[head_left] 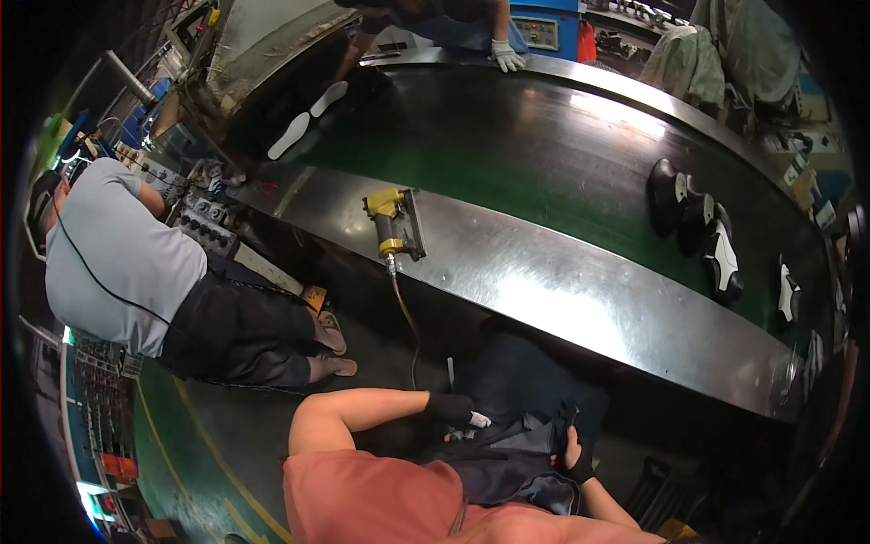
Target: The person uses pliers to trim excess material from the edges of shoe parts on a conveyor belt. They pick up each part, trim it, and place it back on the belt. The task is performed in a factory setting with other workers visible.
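Note:
A dark cloth point(517, 453), perhaps an apron, lies bunched over my lap. My left hand point(460, 415), dark-covered at the wrist and with white on a finger, is closed at the cloth's left side and seems to grip it. On its right side, my right hand point(573, 450) has its fingers closed on the fabric, with a dark band at the wrist. Both grips are small in view and partly hidden by folds. A yellow and black air nail gun point(390, 222) rests on the metal ledge point(526, 281) in front of me, its hose point(404, 308) hanging off the edge.
Beyond the ledge runs a dark green conveyor belt point(507, 190). Dark shoe lasts point(669, 195), some with white soles, stand at the right; two pale insoles point(290, 136) lie far left. A gloved co-worker's hand point(507, 56) touches the far rim. Another person point(127, 254) stands at left.

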